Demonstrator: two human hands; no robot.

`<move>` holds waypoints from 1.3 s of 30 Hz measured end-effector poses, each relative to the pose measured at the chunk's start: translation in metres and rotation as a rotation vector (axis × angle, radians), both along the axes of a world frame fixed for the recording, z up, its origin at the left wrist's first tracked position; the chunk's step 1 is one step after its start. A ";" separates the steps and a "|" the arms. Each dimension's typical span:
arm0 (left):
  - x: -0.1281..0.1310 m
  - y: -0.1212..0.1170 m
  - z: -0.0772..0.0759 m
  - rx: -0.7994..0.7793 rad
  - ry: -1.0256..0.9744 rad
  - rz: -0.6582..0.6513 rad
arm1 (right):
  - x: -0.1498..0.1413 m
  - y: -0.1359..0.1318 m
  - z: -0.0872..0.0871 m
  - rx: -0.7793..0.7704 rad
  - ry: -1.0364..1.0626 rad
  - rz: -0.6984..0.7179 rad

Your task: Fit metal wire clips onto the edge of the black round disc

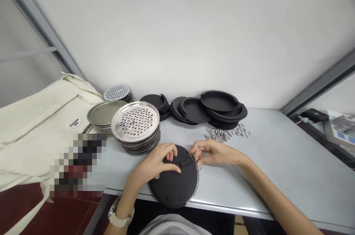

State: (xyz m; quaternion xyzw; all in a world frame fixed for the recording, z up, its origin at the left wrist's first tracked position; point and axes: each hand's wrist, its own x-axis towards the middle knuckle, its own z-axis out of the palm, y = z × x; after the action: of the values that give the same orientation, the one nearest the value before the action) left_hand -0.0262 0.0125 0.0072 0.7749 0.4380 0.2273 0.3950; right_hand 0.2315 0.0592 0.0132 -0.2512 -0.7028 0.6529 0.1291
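A black round disc (173, 188) with a metal rim along its right side lies at the table's front edge, partly overhanging it. My left hand (159, 163) rests on its upper left, fingers curled and thumb laid across the face, holding it steady. At the disc's upper right edge, my right hand (206, 152) pinches a small metal wire clip (193, 158) against the rim. A small dark slot or tab shows beside the clip. The fingertips partly hide how clip and disc meet.
Behind my left hand stands a stack of round metal grater plates (135, 122), with stacked metal discs (107, 113) beside it. Black round lids (219, 101) are piled along the wall. Loose wire clips (220, 135) lie before them. A cream bag (41, 127) sits left.
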 end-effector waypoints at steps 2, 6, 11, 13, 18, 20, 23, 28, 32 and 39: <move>0.001 0.000 -0.001 0.006 -0.010 0.019 | 0.001 0.001 -0.002 -0.004 0.005 -0.004; 0.002 0.002 -0.003 0.003 -0.016 0.048 | 0.002 0.004 -0.008 -0.020 0.010 -0.006; 0.003 0.004 -0.005 -0.019 -0.043 0.066 | 0.001 0.005 -0.008 -0.013 0.015 -0.012; 0.003 0.005 -0.005 -0.025 -0.042 0.076 | 0.000 0.005 -0.008 -0.013 0.010 -0.009; 0.004 0.006 -0.010 -0.024 -0.013 0.108 | 0.000 0.006 -0.008 -0.023 0.010 -0.018; 0.004 0.007 -0.011 -0.021 -0.012 0.114 | 0.000 0.006 -0.009 -0.023 0.008 -0.017; 0.003 0.006 -0.009 -0.021 -0.021 0.106 | 0.000 0.006 -0.008 -0.011 0.009 -0.007; 0.006 -0.005 0.003 0.008 -0.038 0.066 | 0.001 0.004 -0.004 0.040 -0.002 -0.013; 0.014 -0.016 0.012 -0.018 0.034 0.070 | 0.001 0.002 0.000 0.046 -0.002 -0.018; 0.038 -0.028 0.007 0.115 0.151 0.185 | 0.002 0.000 0.000 0.039 -0.016 -0.005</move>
State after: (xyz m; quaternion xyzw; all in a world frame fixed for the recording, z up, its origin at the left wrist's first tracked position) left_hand 0.0119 -0.0159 0.0137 0.7676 0.5223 0.2282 0.2932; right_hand 0.2340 0.0594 0.0134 -0.2554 -0.7158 0.6368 0.1301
